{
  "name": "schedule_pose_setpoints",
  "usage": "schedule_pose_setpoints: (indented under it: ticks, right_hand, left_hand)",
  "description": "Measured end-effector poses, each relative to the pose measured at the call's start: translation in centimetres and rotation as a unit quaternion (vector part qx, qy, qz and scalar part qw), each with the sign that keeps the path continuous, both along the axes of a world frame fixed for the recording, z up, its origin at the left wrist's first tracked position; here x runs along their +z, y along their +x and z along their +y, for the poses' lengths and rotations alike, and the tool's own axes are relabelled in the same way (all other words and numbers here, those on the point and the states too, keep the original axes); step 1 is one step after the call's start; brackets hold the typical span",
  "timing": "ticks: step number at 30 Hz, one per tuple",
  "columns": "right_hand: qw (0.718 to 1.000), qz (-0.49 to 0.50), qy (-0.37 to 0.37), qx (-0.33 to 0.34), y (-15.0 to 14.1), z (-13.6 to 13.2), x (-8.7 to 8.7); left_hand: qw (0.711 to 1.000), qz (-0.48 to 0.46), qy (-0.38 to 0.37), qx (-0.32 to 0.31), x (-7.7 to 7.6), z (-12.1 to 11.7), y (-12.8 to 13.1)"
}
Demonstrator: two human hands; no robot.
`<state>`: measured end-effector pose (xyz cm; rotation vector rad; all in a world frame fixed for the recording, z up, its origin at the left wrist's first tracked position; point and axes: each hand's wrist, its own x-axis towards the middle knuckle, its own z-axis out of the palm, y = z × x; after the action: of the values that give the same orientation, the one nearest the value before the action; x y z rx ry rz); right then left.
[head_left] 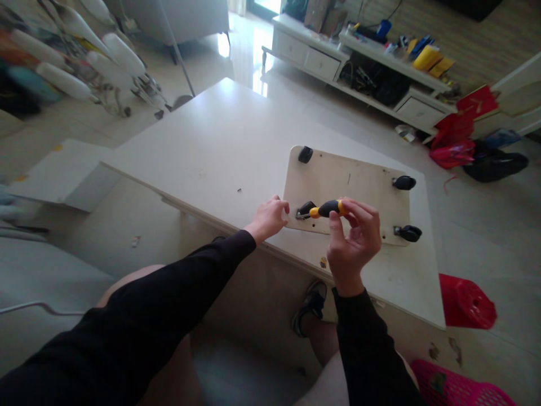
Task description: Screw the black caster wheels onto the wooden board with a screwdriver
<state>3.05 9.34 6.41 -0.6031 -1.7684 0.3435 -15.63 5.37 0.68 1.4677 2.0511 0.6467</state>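
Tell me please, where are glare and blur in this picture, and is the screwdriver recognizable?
In the head view, glare streaks the floor beyond the white table, whose top shows a softer sheen; the white rounded items at upper left are blurred; the screwdriver is recognizable, though not perfectly sharp.

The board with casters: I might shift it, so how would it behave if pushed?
The board would probably slide, not roll: its casters point up. It looks stiff, lying flat. The glossy tabletop likely offers little grip.

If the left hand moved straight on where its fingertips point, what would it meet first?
Probably the black caster beside the tip of the screwdriver; depth is unclear, so the left hand might brush the board first.
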Motion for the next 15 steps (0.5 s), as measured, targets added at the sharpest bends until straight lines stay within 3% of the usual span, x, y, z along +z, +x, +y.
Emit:
schedule_pose_setpoints:
  ticks: [10,15]
  right_hand:
    - [0.999,0.002,0.024,-0.027,0.23,-0.1,0.11]
    - [1.0,-0.011,0.016,-0.006,0.23,-0.19,0.08]
  left_hand:
    - [1.0,0.005,-0.005,0.005,0.15,0.1,0.09]
    - [1.0,0.0,-0.002,0.004,-0.06,0.09,0.08]
